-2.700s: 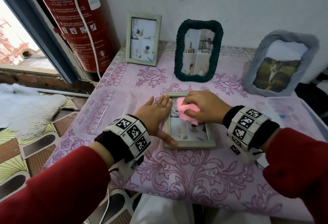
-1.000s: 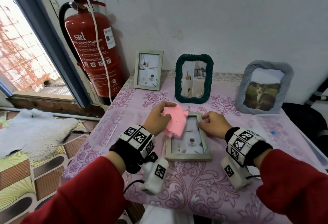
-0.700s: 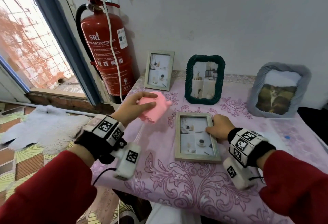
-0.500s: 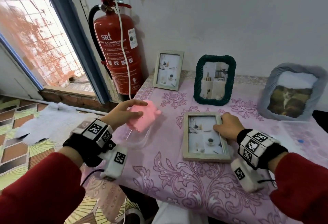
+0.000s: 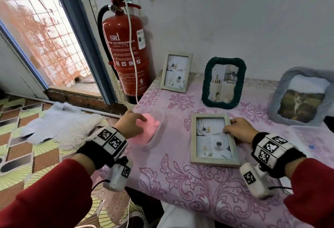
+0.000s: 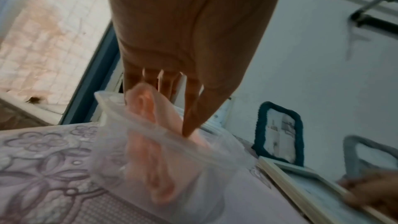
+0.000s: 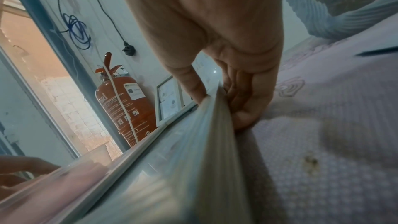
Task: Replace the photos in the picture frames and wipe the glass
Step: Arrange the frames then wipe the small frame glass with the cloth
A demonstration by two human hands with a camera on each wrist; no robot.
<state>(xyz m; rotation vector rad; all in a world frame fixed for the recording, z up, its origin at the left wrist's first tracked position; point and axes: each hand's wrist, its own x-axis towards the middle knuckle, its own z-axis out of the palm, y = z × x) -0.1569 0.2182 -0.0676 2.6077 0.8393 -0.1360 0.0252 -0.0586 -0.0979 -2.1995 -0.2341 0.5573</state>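
Note:
A light wooden picture frame point(image 5: 213, 137) lies face up on the pink flowered tablecloth point(image 5: 180, 182). My right hand point(image 5: 233, 128) grips its right edge, thumb on the glass side and fingers curled under. In the right wrist view that edge of the frame point(image 7: 193, 159) is slightly raised at my right hand point(image 7: 217, 98). My left hand point(image 5: 132, 126) holds a pink cloth point(image 5: 150, 130) down inside a clear plastic container point(image 5: 160, 135) at the table's left edge. In the left wrist view the cloth point(image 6: 150, 159) sits in the container point(image 6: 215, 156) between thumb and fingers point(image 6: 165, 84).
Three frames stand along the back wall: a small pale one point(image 5: 176, 72), a dark green one point(image 5: 224, 83) and a grey one with a cat photo point(image 5: 303, 99). A red fire extinguisher point(image 5: 126, 56) stands left of the table. A clear plastic tray point(image 5: 314, 141) lies at the right.
The pink cloth went from my right hand, wiping the glass, to my left, which carried it left and lowered it into the clear container. My right hand shifted to the frame's right edge.

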